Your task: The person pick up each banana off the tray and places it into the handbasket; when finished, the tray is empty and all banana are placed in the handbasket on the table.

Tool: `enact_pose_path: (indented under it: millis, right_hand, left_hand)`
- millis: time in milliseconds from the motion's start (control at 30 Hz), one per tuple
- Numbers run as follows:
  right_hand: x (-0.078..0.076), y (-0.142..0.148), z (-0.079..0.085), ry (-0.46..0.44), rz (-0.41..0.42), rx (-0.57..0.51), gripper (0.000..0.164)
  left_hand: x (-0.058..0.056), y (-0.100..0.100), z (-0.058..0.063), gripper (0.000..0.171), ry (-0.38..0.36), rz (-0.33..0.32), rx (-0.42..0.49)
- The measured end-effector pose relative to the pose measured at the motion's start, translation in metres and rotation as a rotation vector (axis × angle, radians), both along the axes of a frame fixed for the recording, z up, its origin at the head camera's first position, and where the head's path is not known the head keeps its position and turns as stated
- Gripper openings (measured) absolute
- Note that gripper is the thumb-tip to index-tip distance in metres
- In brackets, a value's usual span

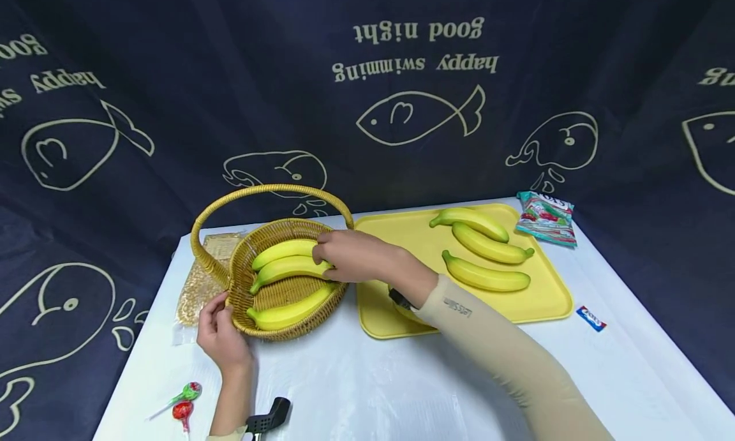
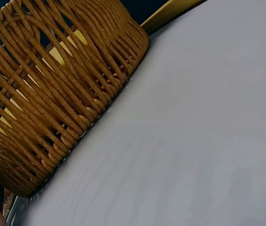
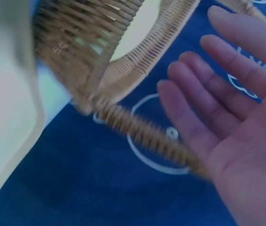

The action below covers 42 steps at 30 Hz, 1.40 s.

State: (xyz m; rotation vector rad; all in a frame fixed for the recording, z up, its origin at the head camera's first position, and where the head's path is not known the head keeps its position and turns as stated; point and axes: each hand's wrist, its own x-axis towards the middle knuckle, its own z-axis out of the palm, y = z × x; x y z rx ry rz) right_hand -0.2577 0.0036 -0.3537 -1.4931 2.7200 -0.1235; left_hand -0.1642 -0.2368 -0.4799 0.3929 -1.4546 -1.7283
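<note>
While the left hand (image 1: 225,336) grips the near-left rim of the basket (image 1: 294,290), the right hand (image 1: 358,256), closer to the bananas (image 1: 289,268) inside, hangs over with loose, empty fingers; two lie lengthwise, leftward from it.

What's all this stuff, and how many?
Basket: one, golden, left
Bananas: three, yellow, inside basket; at least three, on tray
Tray: one, yellow, right
Snack bag: one, teal, by tray's corner
Small packet: one, blue, right of tray
Clear bag: one, tan inside, beside basket
Lollipops: two, green and red, near left
Table: one, white, underneath
Backdrop: one, dark blue, behind
Wrist gear: two, black, wrists
Sleeves: two, beige, arms
Left grip: one, bare, basket's left rim
Right grip: one, bare, over basket
</note>
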Motion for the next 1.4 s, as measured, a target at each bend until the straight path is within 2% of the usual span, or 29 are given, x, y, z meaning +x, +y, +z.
enact_pose_path:
  millis: [100, 267, 400, 500, 633, 733, 933, 1067, 1167, 1400]
  right_hand:
    - [0.014, 0.034, 0.004, -0.025, 0.004, -0.071, 0.025]
    - [0.031, 0.089, 0.004, -0.051, -0.073, -0.149, 0.025]
    - [0.040, 0.120, -0.009, -0.054, -0.124, -0.157, 0.026]
    - [0.048, 0.140, -0.027, -0.121, -0.161, -0.114, 0.031]
    - [0.058, 0.156, -0.050, -0.231, -0.225, -0.067, 0.040]
    - [0.064, 0.161, -0.063, -0.273, -0.263, -0.061, 0.045]
    - [0.067, 0.160, -0.076, -0.265, -0.276, -0.045, 0.051]
    - [0.066, 0.156, -0.075, -0.232, -0.260, -0.053, 0.050]
    - [0.066, 0.152, -0.068, -0.238, -0.250, -0.063, 0.050]
    - [0.064, 0.134, -0.031, -0.273, -0.164, -0.116, 0.047]
  left_hand:
    - [-0.004, -0.002, -0.007, 0.027, -0.004, -0.006, 0.003]
    - [-0.009, -0.006, -0.017, 0.027, -0.015, 0.003, -0.006]
    - [-0.009, -0.009, -0.018, 0.027, -0.006, 0.024, -0.018]
    - [-0.009, -0.010, -0.019, 0.027, -0.019, 0.017, -0.015]
    - [-0.008, -0.009, -0.019, 0.026, -0.003, 0.005, 0.028]
    - [-0.007, -0.009, -0.018, 0.025, 0.016, -0.004, 0.053]
    - [-0.008, -0.009, -0.018, 0.026, 0.020, -0.003, 0.043]
    - [-0.009, -0.009, -0.018, 0.026, 0.023, 0.006, 0.041]
    - [-0.009, -0.010, -0.019, 0.026, 0.019, 0.011, 0.046]
    - [-0.010, -0.011, -0.020, 0.027, 0.008, 0.012, 0.013]
